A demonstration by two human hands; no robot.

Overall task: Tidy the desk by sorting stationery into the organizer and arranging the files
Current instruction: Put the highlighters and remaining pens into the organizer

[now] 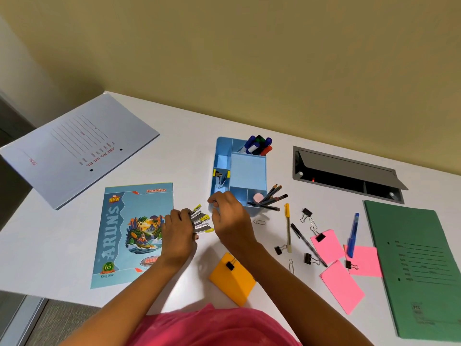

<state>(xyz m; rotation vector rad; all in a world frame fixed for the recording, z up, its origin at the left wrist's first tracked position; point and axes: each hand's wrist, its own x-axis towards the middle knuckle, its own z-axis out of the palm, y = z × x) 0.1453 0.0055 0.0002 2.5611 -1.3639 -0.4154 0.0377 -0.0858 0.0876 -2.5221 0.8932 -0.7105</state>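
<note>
Left hand (178, 229) grips fanned pens (201, 220), presumably for feeding the organizer (217, 152); right hand (230, 216) curled, grasp indeterminate.

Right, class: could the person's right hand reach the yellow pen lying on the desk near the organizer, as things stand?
Probably yes. The yellow pen lies in the open just right of the right hand, with only a flat paper clip between them; nothing tall stands in the way.
</note>
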